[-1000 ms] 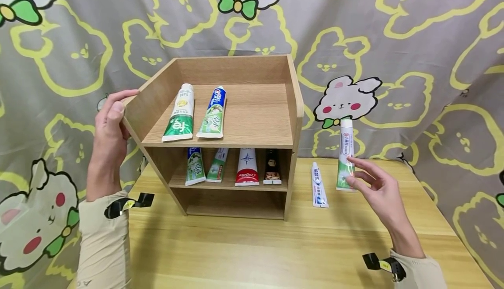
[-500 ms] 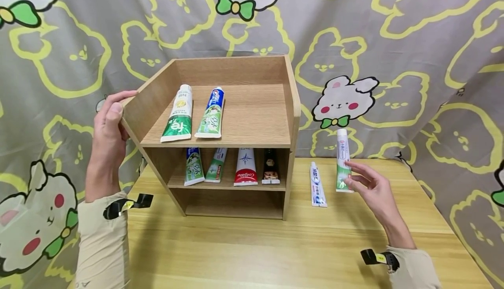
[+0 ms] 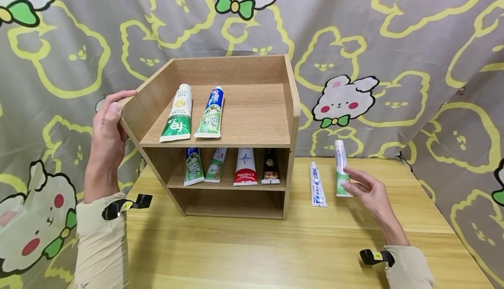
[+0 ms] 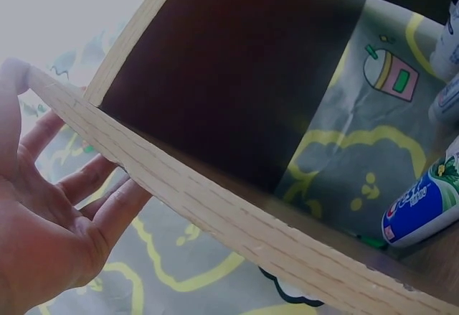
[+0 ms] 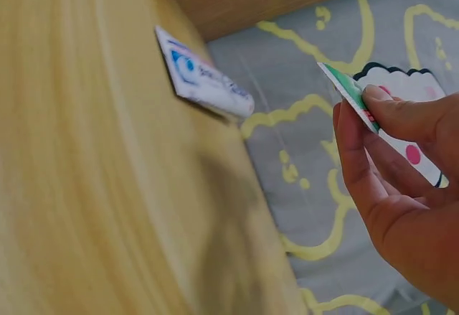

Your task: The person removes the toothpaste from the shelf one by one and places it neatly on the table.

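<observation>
The head view had the lot: a grey curtain [image 3: 252,35] spread right across the background, yellow bear outlines all over it, white rabbits with green bows among them. Then the table [image 3: 244,254], pale yellow wood, streaky grain, a soft shine near the front, shadows beside both forearms. On it stood the wooden shelf unit [image 3: 257,109], three tiers high. And there was the left hand [image 3: 106,142], clamped on the unit's left side panel, thumb one side, fingers the other! Over to the right, the right hand [image 3: 368,191] had thumb and fingertips pinched on the lower end of a white-and-green tube [image 3: 340,160], just right of a white-and-blue tube [image 3: 318,186] lying on the wood. Up top lay a green-and-white tube [image 3: 177,114] and a blue-and-green tube [image 3: 210,114]; four more sat in the middle tier, a red-and-white Colgate tube [image 3: 246,168] and a black tube [image 3: 271,166] among them.

The right wrist view caught the gap: that pinched tube's crimped end hung clear of the tabletop. And the left wrist view alone found a pink cup motif [image 4: 400,78] on the curtain, past the unit's dark inner panel!
</observation>
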`<state>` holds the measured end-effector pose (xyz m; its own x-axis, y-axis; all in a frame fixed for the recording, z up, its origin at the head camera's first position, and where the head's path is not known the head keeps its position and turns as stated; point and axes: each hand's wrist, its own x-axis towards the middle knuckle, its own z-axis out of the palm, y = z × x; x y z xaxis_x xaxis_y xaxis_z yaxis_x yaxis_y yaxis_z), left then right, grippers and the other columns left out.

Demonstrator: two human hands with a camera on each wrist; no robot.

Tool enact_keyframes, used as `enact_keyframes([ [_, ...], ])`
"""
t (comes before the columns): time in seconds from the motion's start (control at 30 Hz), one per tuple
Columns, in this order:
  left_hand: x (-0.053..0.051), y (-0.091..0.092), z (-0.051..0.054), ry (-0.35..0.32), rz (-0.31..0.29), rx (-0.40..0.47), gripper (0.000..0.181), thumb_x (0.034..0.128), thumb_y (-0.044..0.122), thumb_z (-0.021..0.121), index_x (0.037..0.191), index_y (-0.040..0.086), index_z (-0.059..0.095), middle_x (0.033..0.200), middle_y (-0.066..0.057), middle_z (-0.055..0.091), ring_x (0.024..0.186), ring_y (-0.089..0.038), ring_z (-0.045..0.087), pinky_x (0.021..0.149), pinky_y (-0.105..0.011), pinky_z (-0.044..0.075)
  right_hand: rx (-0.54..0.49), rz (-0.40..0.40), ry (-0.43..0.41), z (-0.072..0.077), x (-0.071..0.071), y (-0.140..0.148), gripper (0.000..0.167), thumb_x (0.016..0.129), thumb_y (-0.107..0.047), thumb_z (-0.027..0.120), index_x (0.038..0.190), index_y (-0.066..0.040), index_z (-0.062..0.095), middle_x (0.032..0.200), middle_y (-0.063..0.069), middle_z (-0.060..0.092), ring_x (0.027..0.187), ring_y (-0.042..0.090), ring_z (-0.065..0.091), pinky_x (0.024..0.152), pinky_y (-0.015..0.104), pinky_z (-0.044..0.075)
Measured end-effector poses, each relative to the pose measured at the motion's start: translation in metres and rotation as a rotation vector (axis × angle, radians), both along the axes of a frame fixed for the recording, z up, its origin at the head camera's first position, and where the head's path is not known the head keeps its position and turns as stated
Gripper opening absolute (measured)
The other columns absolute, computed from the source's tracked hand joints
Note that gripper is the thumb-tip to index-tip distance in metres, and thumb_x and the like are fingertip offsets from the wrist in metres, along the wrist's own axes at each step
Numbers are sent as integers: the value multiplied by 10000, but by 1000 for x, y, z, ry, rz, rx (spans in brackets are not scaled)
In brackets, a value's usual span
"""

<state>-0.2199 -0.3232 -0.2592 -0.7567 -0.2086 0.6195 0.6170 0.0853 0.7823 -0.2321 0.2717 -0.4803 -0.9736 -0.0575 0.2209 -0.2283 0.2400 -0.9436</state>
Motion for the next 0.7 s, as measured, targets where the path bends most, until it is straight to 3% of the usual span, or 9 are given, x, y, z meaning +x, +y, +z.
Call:
enact_keyframes([
  [0.2,0,1,0,-13,2,-3,411,980,247,491,1295,61,678,1229,-157,511,943,-286,481,612,-296,401,24,-13,-37,-10,-2,3,536,951,-114,734,1431,25,541,1437,330,497,1007,-35,659,827,227,555],
  [0.57,-2,3,-1,-21,-11,-4,421,976,256,493,1301,54,670,1240,-155,508,965,-288,485,665,-314,408,63,-34,-125,-25,-4,7,527,951,-106,730,1424,34,545,1422,322,521,951,-2,676,798,253,570],
  [0.7,-1,1,0,-18,-13,3,417,979,250,493,1298,49,669,1228,-159,516,948,-286,496,640,-299,426,114,-42,-118,-27,-7,4,489,958,-85,718,1403,52,567,1397,325,544,943,-13,664,789,223,560],
])
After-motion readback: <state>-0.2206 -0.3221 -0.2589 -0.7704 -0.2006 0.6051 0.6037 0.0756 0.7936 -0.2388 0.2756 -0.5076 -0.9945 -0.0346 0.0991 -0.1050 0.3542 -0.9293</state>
